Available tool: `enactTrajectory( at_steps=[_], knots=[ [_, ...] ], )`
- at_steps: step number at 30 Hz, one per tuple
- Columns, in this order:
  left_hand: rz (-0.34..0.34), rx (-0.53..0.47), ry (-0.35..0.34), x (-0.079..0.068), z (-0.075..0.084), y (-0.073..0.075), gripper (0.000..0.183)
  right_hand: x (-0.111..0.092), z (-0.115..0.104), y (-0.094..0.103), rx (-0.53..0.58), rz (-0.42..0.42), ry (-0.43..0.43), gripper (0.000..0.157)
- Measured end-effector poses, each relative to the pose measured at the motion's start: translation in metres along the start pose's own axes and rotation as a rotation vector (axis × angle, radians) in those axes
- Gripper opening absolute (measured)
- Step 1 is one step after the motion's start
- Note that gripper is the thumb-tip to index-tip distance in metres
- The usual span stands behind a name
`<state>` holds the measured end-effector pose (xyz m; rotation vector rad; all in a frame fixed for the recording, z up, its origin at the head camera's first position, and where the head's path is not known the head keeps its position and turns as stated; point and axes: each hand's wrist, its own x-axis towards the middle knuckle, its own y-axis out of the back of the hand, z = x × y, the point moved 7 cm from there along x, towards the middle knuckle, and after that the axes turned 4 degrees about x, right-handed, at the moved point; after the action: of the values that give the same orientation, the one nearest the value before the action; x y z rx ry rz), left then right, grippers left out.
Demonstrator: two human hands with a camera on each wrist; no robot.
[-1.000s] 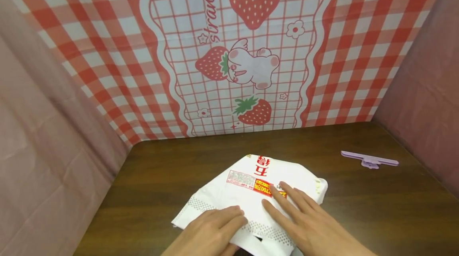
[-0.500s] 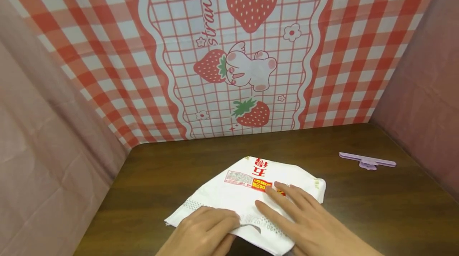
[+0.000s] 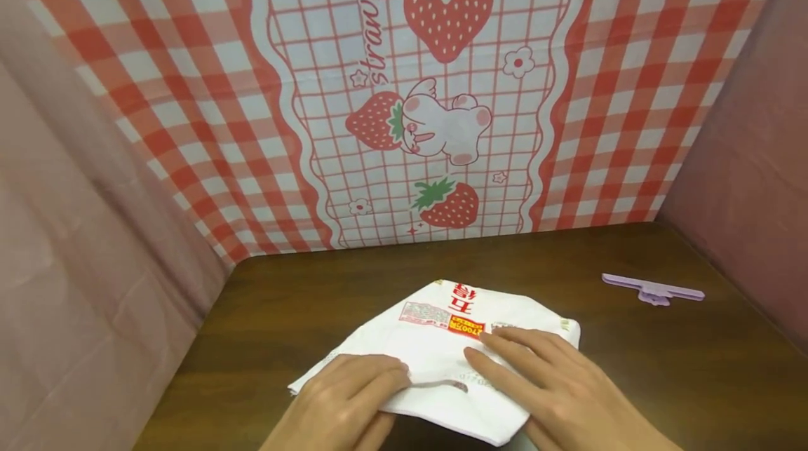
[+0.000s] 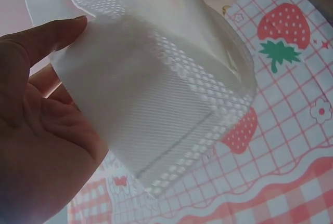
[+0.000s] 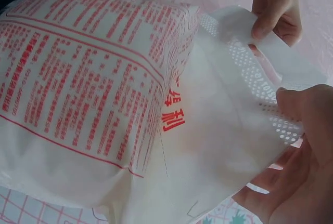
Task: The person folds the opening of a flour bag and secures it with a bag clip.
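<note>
A white flour bag with red lettering and a yellow-red label lies on the table, its top end toward me. A handle slot and a perforated band run along that end. My left hand pinches the edge left of the slot, thumb underneath; the left wrist view shows the thumb on one face of the flap. My right hand grips the right side of the same end, fingers spread over the top. Its thumb lies on the underside near the dots in the right wrist view, where the bulging printed body also shows.
A light purple sealing clip lies on the brown wooden table at the right. Behind stands a red checked cloth with strawberries. Pinkish curtains hang on both sides.
The bag's slotted end has moved up and away from me, and the slot lies closer to the label. My left hand has slid slightly left. The clip has stayed put.
</note>
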<state>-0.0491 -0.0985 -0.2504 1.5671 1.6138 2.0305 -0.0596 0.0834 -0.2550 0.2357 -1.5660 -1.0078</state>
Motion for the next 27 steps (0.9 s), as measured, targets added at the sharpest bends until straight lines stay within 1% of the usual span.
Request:
enactTrajectory(
  at_steps=[3, 5, 8, 11, 15, 17, 19, 21, 22, 24, 26, 27],
  knots=[
    [0.092, -0.003, -0.029, 0.003, -0.001, 0.003, 0.029, 0.003, 0.001, 0.005, 0.025, 0.046, 0.023, 0.041],
    [0.133, -0.007, -0.031, 0.004, -0.003, 0.007, 0.03, 0.007, 0.002, 0.011, 0.045, 0.097, 0.056, 0.04],
    [0.201, -0.015, -0.034, 0.007, -0.007, 0.017, 0.029, 0.014, 0.005, 0.018, 0.072, 0.156, 0.081, 0.038],
    [0.267, -0.017, -0.034, 0.008, -0.013, 0.026, 0.027, 0.021, 0.011, 0.024, 0.105, 0.173, 0.065, 0.038],
    [0.313, -0.041, 0.001, 0.008, -0.023, 0.035, 0.023, 0.028, 0.021, 0.029, 0.186, 0.203, 0.045, 0.032],
    [0.318, -0.066, 0.033, 0.007, -0.029, 0.037, 0.023, 0.029, 0.025, 0.03, 0.231, 0.236, 0.051, 0.029],
    [0.328, -0.122, 0.066, 0.006, -0.036, 0.039, 0.019, 0.031, 0.029, 0.031, 0.262, 0.264, 0.052, 0.026],
    [0.329, -0.182, 0.124, 0.006, -0.043, 0.041, 0.015, 0.034, 0.031, 0.031, 0.303, 0.286, 0.057, 0.024],
    [0.321, -0.201, 0.162, 0.006, -0.047, 0.042, 0.018, 0.035, 0.033, 0.031, 0.32, 0.29, 0.056, 0.023],
    [0.306, -0.234, 0.243, 0.005, -0.056, 0.044, 0.033, 0.038, 0.035, 0.032, 0.354, 0.292, 0.054, 0.022],
    [0.267, -0.253, 0.335, 0.002, -0.067, 0.043, 0.046, 0.041, 0.037, 0.032, 0.388, 0.299, 0.056, 0.02],
    [0.242, -0.263, 0.375, 0.0, -0.072, 0.041, 0.049, 0.043, 0.039, 0.033, 0.405, 0.305, 0.058, 0.019]
  ],
)
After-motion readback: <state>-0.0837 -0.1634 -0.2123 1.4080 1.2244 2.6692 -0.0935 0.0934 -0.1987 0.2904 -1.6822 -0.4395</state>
